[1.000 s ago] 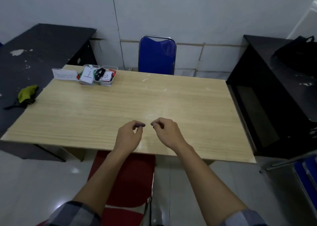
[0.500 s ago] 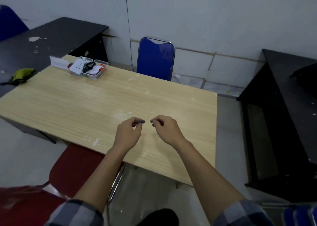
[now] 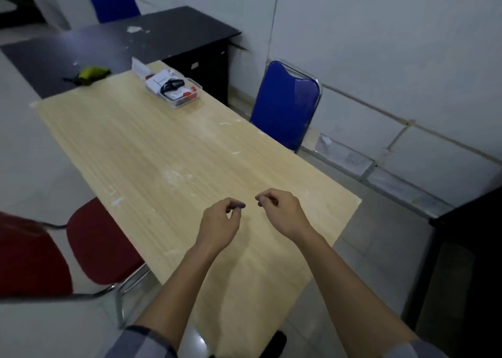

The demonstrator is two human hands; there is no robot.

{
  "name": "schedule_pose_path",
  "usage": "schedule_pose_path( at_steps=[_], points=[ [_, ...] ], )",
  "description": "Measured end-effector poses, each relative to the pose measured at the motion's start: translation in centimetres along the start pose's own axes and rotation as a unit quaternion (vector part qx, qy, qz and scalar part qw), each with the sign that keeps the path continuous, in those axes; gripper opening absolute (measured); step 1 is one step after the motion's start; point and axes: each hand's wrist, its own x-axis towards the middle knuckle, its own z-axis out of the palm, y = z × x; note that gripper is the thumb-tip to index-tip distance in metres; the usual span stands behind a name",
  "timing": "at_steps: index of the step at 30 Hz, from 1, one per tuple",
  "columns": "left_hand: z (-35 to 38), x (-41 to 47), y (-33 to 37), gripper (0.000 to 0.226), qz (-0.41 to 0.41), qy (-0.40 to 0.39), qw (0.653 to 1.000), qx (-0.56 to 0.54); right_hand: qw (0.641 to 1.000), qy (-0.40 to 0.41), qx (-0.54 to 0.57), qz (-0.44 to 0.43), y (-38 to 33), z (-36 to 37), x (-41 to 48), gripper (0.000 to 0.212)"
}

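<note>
**Wooden table (image 3: 152, 151) lying right beneath my grip**

I am hovering my left hand (image 3: 220, 223) and right hand (image 3: 282, 212) just above the table's near end, knuckles up, near each other but not touching. Each hand is curling its fingers, with the thumb tip meeting the forefinger. I am seeing nothing pinched between them. Clear trays (image 3: 176, 90) are sitting at the table's far corner, well apart from my hands.

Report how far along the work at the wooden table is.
Done: nothing shows as finished. In hand: the left hand and right hand hover over the table, fingertips pinched, nothing visible in them. Left: the clear trays of small items sit untouched at the far corner.
</note>
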Motion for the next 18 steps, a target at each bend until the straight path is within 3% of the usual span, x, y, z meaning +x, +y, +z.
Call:
schedule_pose_path(
  at_steps=[7,18],
  points=[
    [6.6,0.7,4.0,0.019,-0.067,0.039,0.997,-0.005,0.997,-0.073,-0.009,-0.028,3.8,-5.7,4.4,0.021],
    [16.4,7.5,11.4,0.022,-0.121,0.23,0.965,-0.021,0.97,-0.206,-0.035,-0.124,6.4,-15.7,14.7,0.02]
  ],
)
